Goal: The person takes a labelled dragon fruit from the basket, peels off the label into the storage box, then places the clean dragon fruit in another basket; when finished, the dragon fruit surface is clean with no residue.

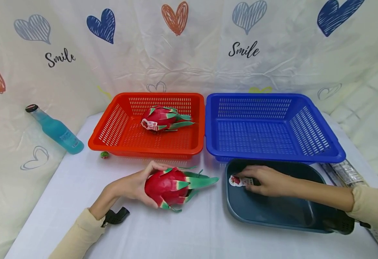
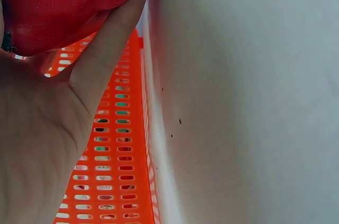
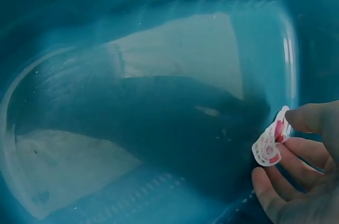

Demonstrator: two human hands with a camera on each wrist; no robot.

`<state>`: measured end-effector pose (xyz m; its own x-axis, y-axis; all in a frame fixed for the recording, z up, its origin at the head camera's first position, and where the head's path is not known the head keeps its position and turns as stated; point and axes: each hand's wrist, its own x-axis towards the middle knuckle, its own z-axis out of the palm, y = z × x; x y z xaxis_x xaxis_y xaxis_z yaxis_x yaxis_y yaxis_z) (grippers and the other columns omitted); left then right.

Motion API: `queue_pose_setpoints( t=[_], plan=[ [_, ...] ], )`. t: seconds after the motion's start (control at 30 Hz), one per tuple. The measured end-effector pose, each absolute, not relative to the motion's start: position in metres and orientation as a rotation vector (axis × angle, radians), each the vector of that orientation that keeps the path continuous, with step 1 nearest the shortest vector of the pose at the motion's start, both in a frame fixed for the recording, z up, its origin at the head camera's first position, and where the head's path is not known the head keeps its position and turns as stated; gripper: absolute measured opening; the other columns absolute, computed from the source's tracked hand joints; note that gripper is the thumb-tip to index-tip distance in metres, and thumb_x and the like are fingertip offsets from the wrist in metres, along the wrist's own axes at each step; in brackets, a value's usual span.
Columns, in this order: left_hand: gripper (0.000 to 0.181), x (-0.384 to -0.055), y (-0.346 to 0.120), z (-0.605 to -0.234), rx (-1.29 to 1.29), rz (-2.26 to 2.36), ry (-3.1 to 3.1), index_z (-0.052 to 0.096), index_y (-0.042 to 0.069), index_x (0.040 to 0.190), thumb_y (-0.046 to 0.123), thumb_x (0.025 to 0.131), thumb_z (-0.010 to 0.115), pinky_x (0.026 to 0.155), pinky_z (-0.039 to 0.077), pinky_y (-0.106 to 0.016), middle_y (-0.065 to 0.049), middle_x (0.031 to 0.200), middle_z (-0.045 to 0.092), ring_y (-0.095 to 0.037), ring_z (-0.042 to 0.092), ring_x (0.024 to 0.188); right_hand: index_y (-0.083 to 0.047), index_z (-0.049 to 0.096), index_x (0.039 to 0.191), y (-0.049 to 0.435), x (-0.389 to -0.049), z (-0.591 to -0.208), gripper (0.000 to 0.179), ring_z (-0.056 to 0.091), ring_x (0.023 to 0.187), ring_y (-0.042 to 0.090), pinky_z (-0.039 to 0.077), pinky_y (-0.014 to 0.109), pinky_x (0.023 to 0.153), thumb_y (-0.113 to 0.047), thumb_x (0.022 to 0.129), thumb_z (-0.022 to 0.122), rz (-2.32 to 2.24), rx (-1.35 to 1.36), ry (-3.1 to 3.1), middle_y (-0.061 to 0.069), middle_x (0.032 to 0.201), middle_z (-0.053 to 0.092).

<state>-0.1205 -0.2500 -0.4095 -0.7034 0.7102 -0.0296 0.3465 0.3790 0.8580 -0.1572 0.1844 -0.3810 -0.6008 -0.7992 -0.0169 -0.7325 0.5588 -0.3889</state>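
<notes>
a round, glossy red dragon fruit with green scales (image 1: 166, 187) is held at the near middle of the white-clothed worktop (image 1: 163, 239), left of the dark teal plastic basin (image 1: 244, 213); whether its underside touches the cloth cannot be told. its left end is clasped by the left hand (image 1: 140, 185), the grip being wrapped around it from the near and far sides. it can be judged firm and fairly weighty, with smooth skin that may slip, so a broad hold around the fat body is advised; the long scales at the right seem bendable and are better left unloaded.

in the basin's left part, a small white label with red print (image 1: 237, 180) is pinched by the right hand (image 1: 266, 180), the grip being closed on it with thumb and fingers. it looks light, thin and easily creased, so it is best taken by an edge. beyond, a second red dragon fruit (image 1: 163, 117) is contained in the red perforated plastic basket (image 1: 143, 151).
</notes>
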Motion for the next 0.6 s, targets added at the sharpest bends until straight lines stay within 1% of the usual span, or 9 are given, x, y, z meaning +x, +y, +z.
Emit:
queue_pose_setpoints(
  t=[0.17,0.37,0.6],
  plan=[
    [0.084,-0.1204,-0.2497,-0.4078,0.925,1.261,2.246,0.027,0.021,0.132,0.026,0.073,0.085,0.091,0.054,-0.027,-0.003,0.146,0.038,-0.029,0.037,0.135,-0.006,0.066,0.122,0.1853,-0.1574,-0.3812,0.036,0.061,0.095,0.015,0.054,0.035,0.080,-0.015,0.087,0.069,-0.468,-1.299,2.603,0.004,0.113,0.067],
    [0.084,-0.1204,-0.2504,-0.4082,0.913,1.244,2.262,0.026,0.020,0.131,0.027,0.072,0.086,0.090,0.054,-0.027,-0.005,0.146,0.039,-0.030,0.036,0.135,-0.005,0.064,0.124,0.1856,-0.1559,-0.3822,0.040,0.061,0.104,0.020,0.054,0.042,0.089,-0.014,0.086,0.070,-0.382,-1.298,2.606,0.005,0.116,0.065],
    [0.085,-0.1201,-0.2497,-0.4080,0.938,1.249,2.264,0.026,0.020,0.133,0.027,0.072,0.086,0.090,0.054,-0.027,-0.003,0.146,0.039,-0.029,0.037,0.134,-0.006,0.063,0.124,0.1838,-0.1545,-0.3799,0.042,0.060,0.106,0.021,0.054,0.043,0.090,-0.019,0.085,0.072,-0.331,-1.309,2.616,0.004,0.119,0.063]
  ],
)
